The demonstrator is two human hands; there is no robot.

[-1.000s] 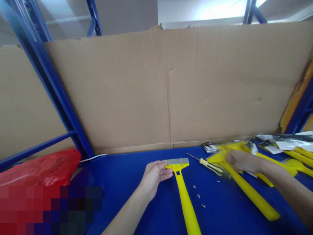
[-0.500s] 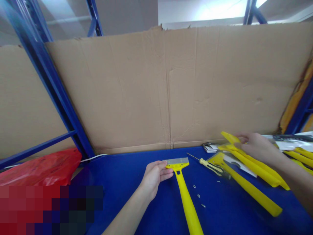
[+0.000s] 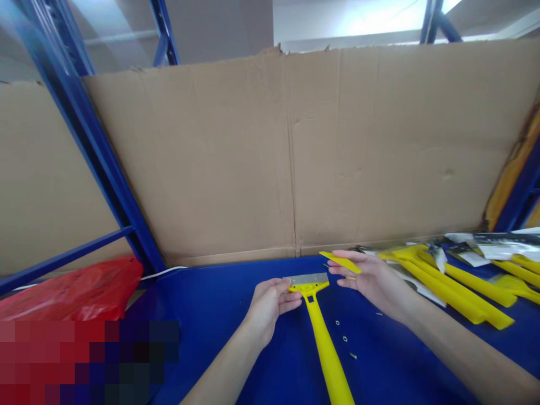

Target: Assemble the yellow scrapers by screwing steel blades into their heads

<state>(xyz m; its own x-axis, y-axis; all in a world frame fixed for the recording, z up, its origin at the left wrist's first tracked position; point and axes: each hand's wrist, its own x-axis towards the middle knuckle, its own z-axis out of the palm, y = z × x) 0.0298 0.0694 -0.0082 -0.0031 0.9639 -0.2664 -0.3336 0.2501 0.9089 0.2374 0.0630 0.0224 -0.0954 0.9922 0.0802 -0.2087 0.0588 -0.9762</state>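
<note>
Two bare forearms enter from the lower frame; the left hand (image 3: 266,306) and right hand (image 3: 371,279) wear no gloves, rings or sleeves.

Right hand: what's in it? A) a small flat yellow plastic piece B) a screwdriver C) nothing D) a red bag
A: the right hand carries a small flat yellow piece across its fingers, just beside the metal blade of the yellow scraper that the left hand steadies on the blue table.
</note>
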